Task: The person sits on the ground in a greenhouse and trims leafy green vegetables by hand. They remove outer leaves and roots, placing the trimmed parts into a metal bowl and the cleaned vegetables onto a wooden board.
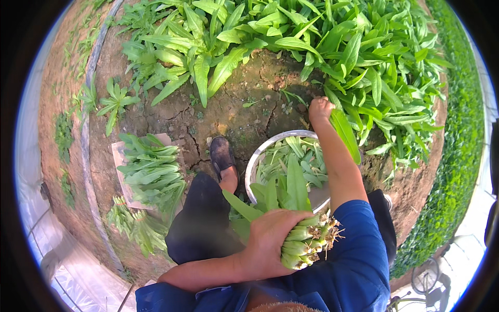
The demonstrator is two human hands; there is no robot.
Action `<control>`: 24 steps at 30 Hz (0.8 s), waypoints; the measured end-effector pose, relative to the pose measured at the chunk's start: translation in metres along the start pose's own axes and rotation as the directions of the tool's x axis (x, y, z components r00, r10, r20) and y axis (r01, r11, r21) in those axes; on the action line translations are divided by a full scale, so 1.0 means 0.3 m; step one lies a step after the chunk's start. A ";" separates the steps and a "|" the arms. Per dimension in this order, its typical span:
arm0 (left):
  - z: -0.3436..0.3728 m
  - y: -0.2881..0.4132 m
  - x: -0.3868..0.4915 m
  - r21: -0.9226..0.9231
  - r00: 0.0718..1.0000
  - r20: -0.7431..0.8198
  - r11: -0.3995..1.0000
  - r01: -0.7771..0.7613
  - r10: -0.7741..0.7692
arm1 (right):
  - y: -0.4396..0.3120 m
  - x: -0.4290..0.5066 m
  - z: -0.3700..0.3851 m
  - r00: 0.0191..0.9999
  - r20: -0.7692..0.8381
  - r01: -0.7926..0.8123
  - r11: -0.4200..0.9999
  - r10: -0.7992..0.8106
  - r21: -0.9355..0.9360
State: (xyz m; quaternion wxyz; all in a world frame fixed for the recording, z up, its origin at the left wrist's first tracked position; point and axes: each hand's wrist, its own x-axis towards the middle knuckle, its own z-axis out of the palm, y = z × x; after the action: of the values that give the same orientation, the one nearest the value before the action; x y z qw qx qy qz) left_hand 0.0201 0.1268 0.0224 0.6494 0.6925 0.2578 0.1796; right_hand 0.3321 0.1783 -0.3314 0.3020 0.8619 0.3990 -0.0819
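My left hand (269, 240) is wrapped around a thick bunch of leafy greens (298, 187) in front of my chest. Its pale cut stem ends with brown root stubs point right, while the long leaves spread up and left. Further out, my right hand (321, 108) is curled low at the edge of a dense stand of leafy plants (374, 78), close to the soil. A broad leaf (345, 130) hangs beside that wrist. What lies inside the right fingers is hidden. Below the right forearm sits a round basin (253, 165) with loose leaves in it.
Several greens (152, 171) lie stacked on a cardboard sheet (119, 156) at left, with tied bunches (134, 226) below. My dark shoe (221, 154) stands on cracked soil (175, 117) beside the basin. A long grey hose (86, 148) runs along the left.
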 end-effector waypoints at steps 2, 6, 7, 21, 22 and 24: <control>0.017 0.006 0.000 0.003 1.000 -0.020 1.000 -0.022 0.022 | 0.035 -0.060 -0.063 0.990 -0.119 0.077 0.995 -0.069 0.060; 0.034 -0.006 0.000 0.017 0.989 -0.046 0.990 -0.142 0.142 | 0.150 -0.233 -0.285 0.727 -0.672 0.405 0.879 -0.142 0.252; 0.038 -0.011 -0.003 0.066 0.980 -0.057 0.980 -0.187 0.191 | 0.199 -0.286 -0.348 0.590 -0.797 0.513 0.822 -0.130 0.247; 0.108 -0.027 0.073 0.607 0.840 -0.170 0.726 -0.323 0.516 | 0.645 -1.001 -0.745 0.661 -0.745 0.740 0.080 0.094 0.667; 0.114 -0.027 0.077 0.642 0.838 -0.130 0.689 -0.337 0.531 | 0.656 -1.047 -0.730 0.701 -0.705 0.708 0.011 0.105 0.706; 0.128 -0.030 0.079 0.696 0.838 -0.052 0.622 -0.359 0.543 | 0.668 -1.106 -0.701 0.702 -0.702 0.709 -0.014 0.121 0.705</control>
State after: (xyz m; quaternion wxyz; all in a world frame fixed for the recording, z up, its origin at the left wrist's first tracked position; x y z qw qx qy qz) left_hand 0.0604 0.1101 0.0080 0.2548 0.8888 0.2021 0.3229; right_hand 0.2372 -0.0102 0.0558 -0.5315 0.6792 0.4905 -0.1250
